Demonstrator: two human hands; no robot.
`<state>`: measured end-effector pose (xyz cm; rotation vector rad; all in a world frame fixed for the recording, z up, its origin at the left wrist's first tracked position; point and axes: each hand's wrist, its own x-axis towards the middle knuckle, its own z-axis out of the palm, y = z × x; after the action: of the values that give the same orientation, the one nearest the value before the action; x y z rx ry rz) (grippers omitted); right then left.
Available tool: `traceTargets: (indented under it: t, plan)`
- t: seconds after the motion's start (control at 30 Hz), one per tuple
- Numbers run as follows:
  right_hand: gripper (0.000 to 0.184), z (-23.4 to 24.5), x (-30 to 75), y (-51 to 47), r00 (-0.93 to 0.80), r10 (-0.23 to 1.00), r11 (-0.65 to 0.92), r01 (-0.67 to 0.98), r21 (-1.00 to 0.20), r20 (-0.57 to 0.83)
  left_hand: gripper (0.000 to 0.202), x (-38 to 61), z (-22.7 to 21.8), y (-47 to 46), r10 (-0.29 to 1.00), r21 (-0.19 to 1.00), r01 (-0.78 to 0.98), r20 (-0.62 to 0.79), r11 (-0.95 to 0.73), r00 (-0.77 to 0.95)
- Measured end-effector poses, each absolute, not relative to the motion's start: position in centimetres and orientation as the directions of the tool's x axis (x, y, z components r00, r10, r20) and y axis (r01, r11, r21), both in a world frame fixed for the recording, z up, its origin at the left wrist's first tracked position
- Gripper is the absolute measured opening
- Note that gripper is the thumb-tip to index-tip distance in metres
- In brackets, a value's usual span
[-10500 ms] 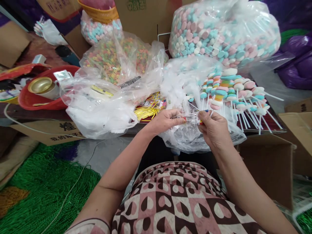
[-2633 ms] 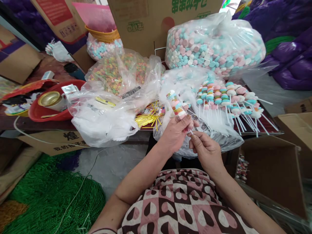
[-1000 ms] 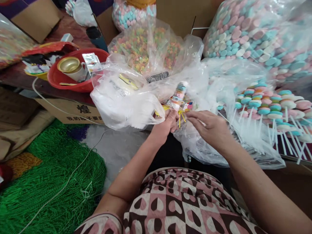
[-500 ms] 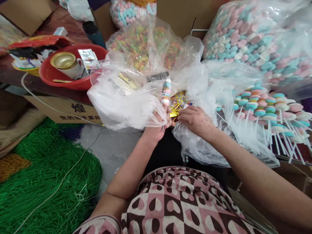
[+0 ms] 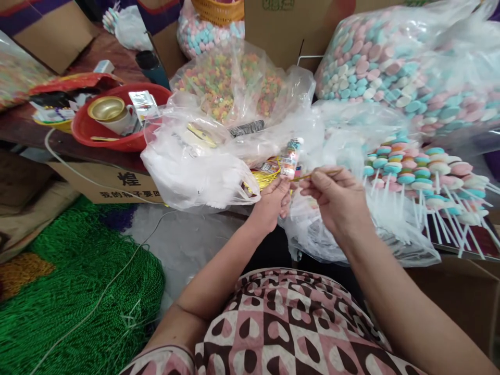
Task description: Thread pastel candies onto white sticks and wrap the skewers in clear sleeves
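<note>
My left hand (image 5: 274,204) is closed round the lower end of a wrapped marshmallow skewer (image 5: 291,158), which stands nearly upright and carries a printed label. My right hand (image 5: 339,200) pinches a thin gold twist tie (image 5: 307,177), stretched level towards the base of the wrapper by my left fingers. A pile of gold twist ties (image 5: 258,180) lies just left of the skewer. Beside it is a clear bag of white wrappers (image 5: 195,174). Unwrapped marshmallow skewers (image 5: 414,165) with white sticks lie in a heap to the right of my right hand.
A red basin (image 5: 84,127) holding a gold bowl stands at the left. Behind are a bag of colourful gummies (image 5: 230,86) and a big bag of marshmallows (image 5: 375,62). Green cord (image 5: 89,276) is heaped on the lower left.
The skewer in my left hand has moved right, away from the wrapper bag. My right hand has risen from the twist-tie pile and drawn a tie to the skewer.
</note>
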<state>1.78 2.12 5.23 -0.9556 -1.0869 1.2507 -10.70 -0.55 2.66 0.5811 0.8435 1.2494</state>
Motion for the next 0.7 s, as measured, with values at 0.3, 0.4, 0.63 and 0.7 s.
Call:
traceTargets:
  t: [0.3, 0.4, 0.63, 0.7]
  plan:
    - [0.003, 2.2, 3.6, -0.7, 0.149, 0.898, 0.398, 0.131, -0.908, 0.415, 0.03, -6.4, 3.5, -2.2, 0.967, 0.813, -0.524, -0.228, 0.254, 0.116]
    - [0.004, 2.5, 4.3, -1.1, 0.133, 0.887, 0.412, 0.199, -0.889, 0.441, 0.034, -6.2, 3.3, -2.3, 0.968, 0.814, -0.523, -0.214, 0.251, 0.131]
    - [0.008, 2.3, 4.5, -2.3, 0.128, 0.897, 0.396, 0.193, -0.898, 0.424, 0.035, -6.1, 3.3, -2.5, 0.975, 0.806, -0.549, -0.206, 0.219, 0.085]
    - [0.009, 2.1, 4.4, -2.4, 0.17, 0.93, 0.313, 0.103, -0.944, 0.326, 0.036, -6.0, 3.3, -2.6, 0.972, 0.793, -0.563, -0.212, 0.232, 0.102]
